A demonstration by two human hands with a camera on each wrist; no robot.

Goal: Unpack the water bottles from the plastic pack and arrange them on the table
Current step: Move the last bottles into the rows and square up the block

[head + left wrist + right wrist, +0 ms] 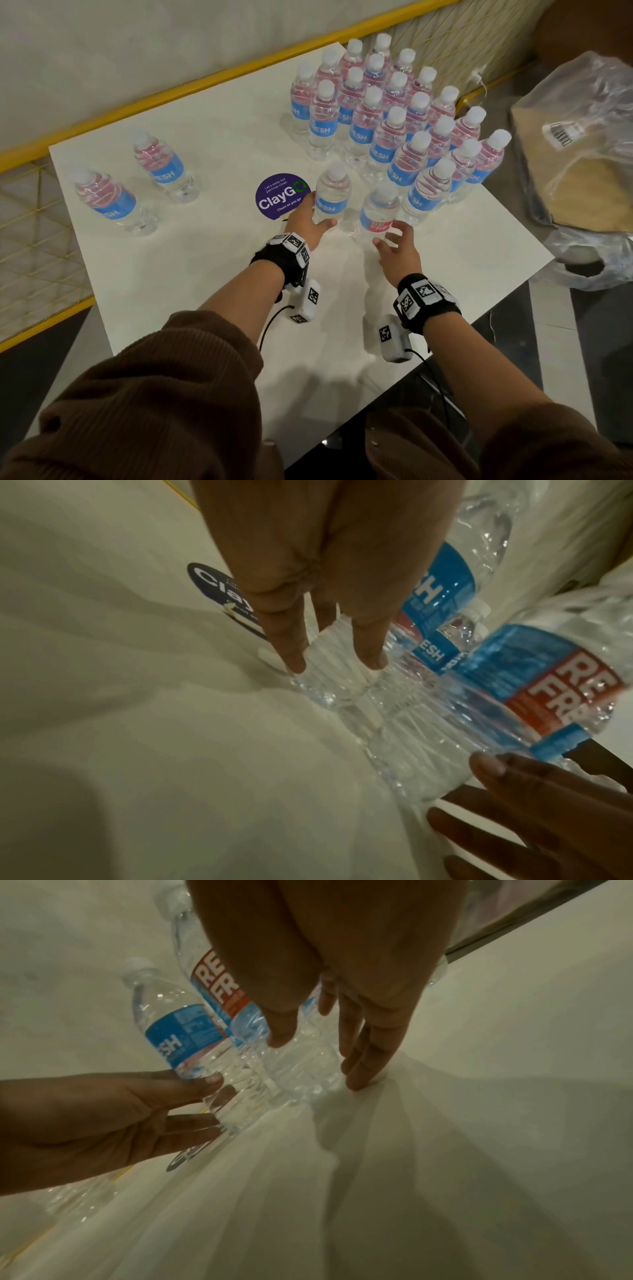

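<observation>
Twenty-four bottles are standing upright on the white table [205, 291]. Twenty are packed in a block [394, 137] at the far right corner. Two are standing apart at the left [164, 168] [109, 202]. Two more are sitting near the hands, just in front of the block. One pack [589, 102], crinkled clear film over a cardboard tray, is lying off the table to the right. One round purple sticker [279, 198] is showing on the tabletop.

The left hand [305, 222] is gripping the blue-label bottle [331, 197] low on its body, with the thumb on one side and the fingers on the other. The bottle is sitting beside the sticker. The right hand [399, 250] is reaching to the red-label bottle [378, 214] with fingers spread and nearly straight. The thumb is lying against the ribbed base, and whether the hand is squeezing cannot be told.

The head view alone is giving the count, the pack and the brown sleeves. The left wrist view is showing the ridged clear plastic under the left fingers [291, 647], and the red-and-blue label [565, 691] up close. The right wrist view is showing the right fingertips [359, 1074] coming down to the table beside the red-label bottle.
</observation>
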